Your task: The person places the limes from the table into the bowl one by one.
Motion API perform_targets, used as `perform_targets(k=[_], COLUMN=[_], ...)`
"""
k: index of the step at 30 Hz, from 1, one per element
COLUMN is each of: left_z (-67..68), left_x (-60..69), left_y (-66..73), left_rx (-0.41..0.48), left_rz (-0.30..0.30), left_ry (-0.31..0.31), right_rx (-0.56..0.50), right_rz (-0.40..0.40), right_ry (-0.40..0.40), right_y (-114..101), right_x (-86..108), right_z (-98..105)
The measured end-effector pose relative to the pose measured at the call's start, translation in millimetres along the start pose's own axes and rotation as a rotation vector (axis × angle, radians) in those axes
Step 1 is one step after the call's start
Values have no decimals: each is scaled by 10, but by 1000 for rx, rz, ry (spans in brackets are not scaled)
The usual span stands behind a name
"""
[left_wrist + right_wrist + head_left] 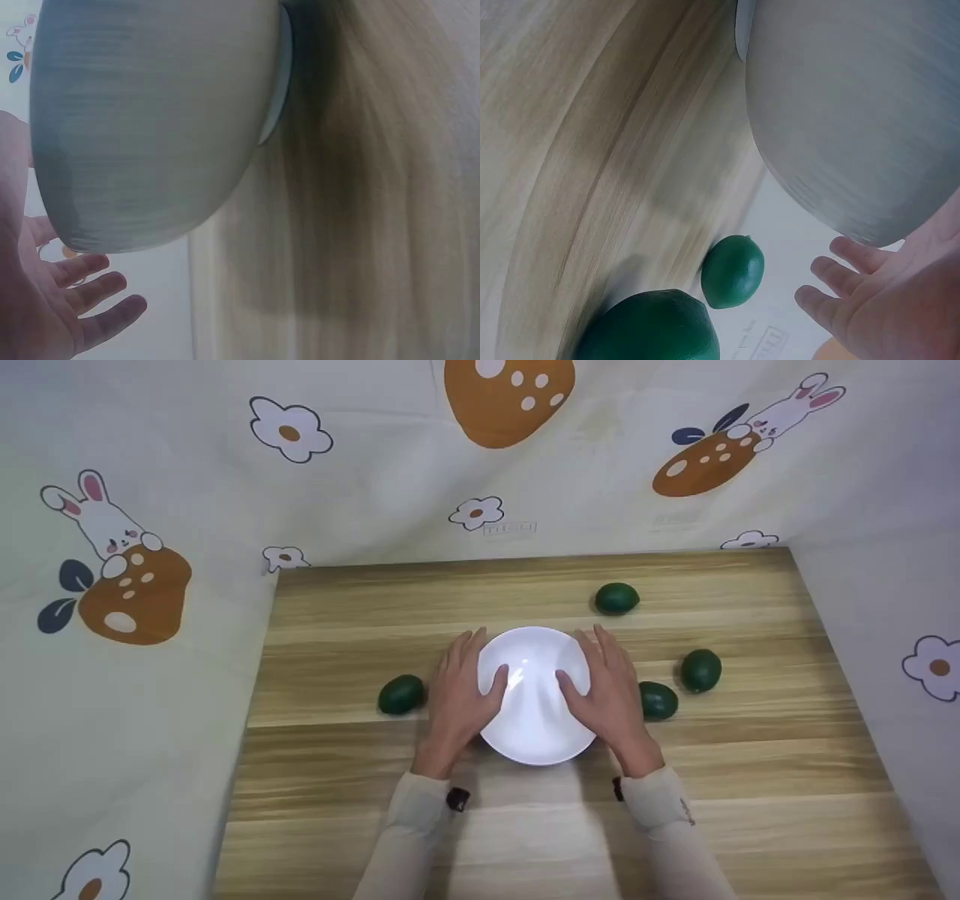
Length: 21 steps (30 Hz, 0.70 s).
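Observation:
A white bowl stands upright at the middle of the wooden table, its inside facing up in the head view. My left hand is at its left side and my right hand at its right. Both thumbs reach over the rim, while the other fingers extend along the outside, nearly straight. In the left wrist view, fingers show past the bowl's edge. A green lime lies just left of my left hand; another lime lies close beside my right hand. Whether the palms touch the bowl is hard to tell.
Two more limes lie on the right half of the table: one lime toward the back, another lime farther right. Behind the table's back edge hangs a pale cloth printed with rabbits, strawberries and flowers; it also covers both sides.

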<state>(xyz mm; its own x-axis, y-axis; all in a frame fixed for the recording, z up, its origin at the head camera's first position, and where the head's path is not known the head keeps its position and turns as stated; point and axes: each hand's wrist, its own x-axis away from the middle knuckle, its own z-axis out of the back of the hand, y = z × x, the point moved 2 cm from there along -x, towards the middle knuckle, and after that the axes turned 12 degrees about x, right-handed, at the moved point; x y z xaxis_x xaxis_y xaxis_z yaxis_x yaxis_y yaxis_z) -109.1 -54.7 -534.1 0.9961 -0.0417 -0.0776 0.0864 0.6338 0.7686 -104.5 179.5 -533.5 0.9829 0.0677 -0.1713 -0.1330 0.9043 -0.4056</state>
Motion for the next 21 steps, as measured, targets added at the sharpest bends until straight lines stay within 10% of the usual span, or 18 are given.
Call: perform_targets(k=[9, 21], left_z=[-57, -9], left_x=[92, 142], left_y=[-98, -309], left_rx=[107, 493], left_rz=[88, 134], left_ry=[-44, -60], right_rx=[-38, -58], right_rz=[-72, -90], right_ry=[8, 104], right_y=[20, 204], right_x=[16, 32], right_z=[52, 185])
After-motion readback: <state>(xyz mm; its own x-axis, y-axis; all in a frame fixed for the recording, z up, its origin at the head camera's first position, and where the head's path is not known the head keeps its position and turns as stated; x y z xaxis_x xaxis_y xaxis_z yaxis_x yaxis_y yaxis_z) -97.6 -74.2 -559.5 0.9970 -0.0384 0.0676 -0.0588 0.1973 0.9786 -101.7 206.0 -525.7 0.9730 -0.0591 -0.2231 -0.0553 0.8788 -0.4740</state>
